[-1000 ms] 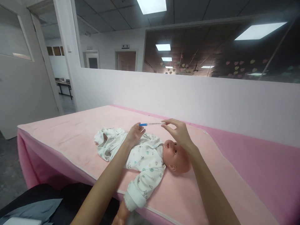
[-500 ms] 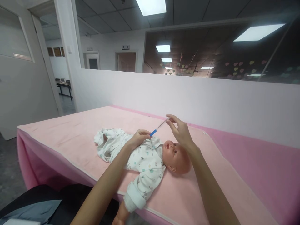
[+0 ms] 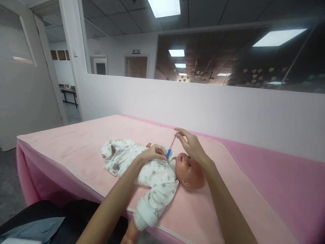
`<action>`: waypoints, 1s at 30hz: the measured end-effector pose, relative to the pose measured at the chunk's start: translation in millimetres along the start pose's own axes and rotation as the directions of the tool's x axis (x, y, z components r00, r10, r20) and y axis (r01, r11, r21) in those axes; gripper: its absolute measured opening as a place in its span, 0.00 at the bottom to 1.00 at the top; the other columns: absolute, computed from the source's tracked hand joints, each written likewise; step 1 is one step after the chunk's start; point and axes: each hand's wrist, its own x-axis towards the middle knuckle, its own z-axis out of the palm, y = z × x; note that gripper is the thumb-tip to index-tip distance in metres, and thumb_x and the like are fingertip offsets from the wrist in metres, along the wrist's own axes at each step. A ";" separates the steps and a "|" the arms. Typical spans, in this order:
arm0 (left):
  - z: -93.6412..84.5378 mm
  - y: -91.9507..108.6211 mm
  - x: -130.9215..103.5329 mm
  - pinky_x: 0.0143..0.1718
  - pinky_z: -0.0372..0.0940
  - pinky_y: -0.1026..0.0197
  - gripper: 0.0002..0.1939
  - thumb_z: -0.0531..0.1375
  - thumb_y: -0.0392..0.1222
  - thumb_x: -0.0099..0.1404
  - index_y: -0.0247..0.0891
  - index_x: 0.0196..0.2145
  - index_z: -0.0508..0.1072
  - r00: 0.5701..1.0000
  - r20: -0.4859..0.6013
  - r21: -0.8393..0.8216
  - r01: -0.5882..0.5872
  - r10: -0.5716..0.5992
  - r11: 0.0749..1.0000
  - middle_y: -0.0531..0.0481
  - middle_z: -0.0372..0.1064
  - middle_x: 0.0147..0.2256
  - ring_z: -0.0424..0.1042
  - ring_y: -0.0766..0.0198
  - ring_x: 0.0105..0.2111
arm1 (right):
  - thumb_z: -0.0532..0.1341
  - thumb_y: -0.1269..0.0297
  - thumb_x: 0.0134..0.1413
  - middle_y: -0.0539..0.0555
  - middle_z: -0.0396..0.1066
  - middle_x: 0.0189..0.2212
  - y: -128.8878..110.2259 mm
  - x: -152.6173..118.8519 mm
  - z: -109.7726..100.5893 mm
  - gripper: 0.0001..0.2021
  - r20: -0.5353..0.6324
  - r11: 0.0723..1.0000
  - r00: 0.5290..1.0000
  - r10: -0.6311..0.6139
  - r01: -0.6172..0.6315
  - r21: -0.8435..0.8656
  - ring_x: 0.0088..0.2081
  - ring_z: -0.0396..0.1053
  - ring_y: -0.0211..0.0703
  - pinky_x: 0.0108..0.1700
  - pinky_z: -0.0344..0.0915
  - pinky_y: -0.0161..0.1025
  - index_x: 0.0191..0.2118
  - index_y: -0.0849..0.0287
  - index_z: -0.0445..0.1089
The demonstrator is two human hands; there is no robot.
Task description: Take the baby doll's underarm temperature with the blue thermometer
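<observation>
A slim glass thermometer (image 3: 173,142) with a blue lower end slants above the chest of a baby doll (image 3: 190,173). My left hand (image 3: 154,153) pinches it at the blue end, close to the doll's collar. At the upper tip, the fingertips of my right hand (image 3: 190,142) close on the thermometer, above the doll's head. The doll lies on its back in white printed clothes (image 3: 157,173), head to the right. One of its arms hangs over the near edge of the table.
A pink padded cover (image 3: 83,142) lies over the table, with a darker pink cloth (image 3: 274,166) beneath it. A white wall (image 3: 203,98) with a window runs behind. At the left stands an open door (image 3: 27,95).
Both hands have shifted: the left a little lower and to the right, the right slightly down and to the left. The thermometer now stands steeper and lower over the doll.
</observation>
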 end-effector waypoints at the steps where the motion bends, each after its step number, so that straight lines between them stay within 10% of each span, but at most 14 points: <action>1: 0.3 0.6 -0.2 0.27 0.64 0.65 0.08 0.68 0.35 0.44 0.34 0.24 0.74 1.000 0.010 0.003 -0.005 0.005 1.000 0.46 0.73 0.24 0.72 0.64 0.25 | 0.49 0.63 0.57 0.53 0.72 0.37 -0.2 -0.1 -0.1 0.16 0.003 1.000 1.000 0.004 -0.004 0.003 0.41 0.69 0.44 0.42 0.62 0.39 0.50 0.54 0.64; 7: -1.3 -1.9 -0.8 0.27 0.63 0.66 0.08 0.68 0.34 0.44 0.34 0.25 0.74 1.000 0.003 -0.066 0.020 -0.020 0.998 0.48 0.73 0.24 0.71 0.65 0.24 | 0.49 0.65 0.56 0.52 0.73 0.33 0.1 0.2 -0.5 0.16 -0.001 0.999 1.000 0.023 -0.023 0.027 0.37 0.70 0.43 0.39 0.62 0.38 0.50 0.54 0.63; 14: -11.1 -14.8 7.2 0.35 0.63 0.63 0.10 0.69 0.37 0.42 0.35 0.25 0.74 0.944 -0.325 -0.506 -0.223 0.054 0.833 0.54 0.67 0.18 0.68 0.69 0.22 | 0.57 0.63 0.51 0.51 0.73 0.32 1.8 -2.0 -15.9 0.09 -0.120 0.998 0.991 0.066 -0.063 0.025 0.38 0.70 0.43 0.37 0.63 0.37 0.37 0.55 0.71; 30: -20.4 -15.6 11.9 0.31 0.62 0.64 0.09 0.67 0.40 0.47 0.36 0.22 0.70 0.864 -0.503 -0.642 -0.401 0.036 0.653 0.57 0.63 0.17 0.63 0.72 0.20 | 0.58 0.63 0.50 0.53 0.74 0.35 1.4 -6.1 -15.2 0.08 0.226 0.992 0.967 0.122 -0.123 -0.007 0.39 0.70 0.44 0.41 0.63 0.37 0.32 0.58 0.74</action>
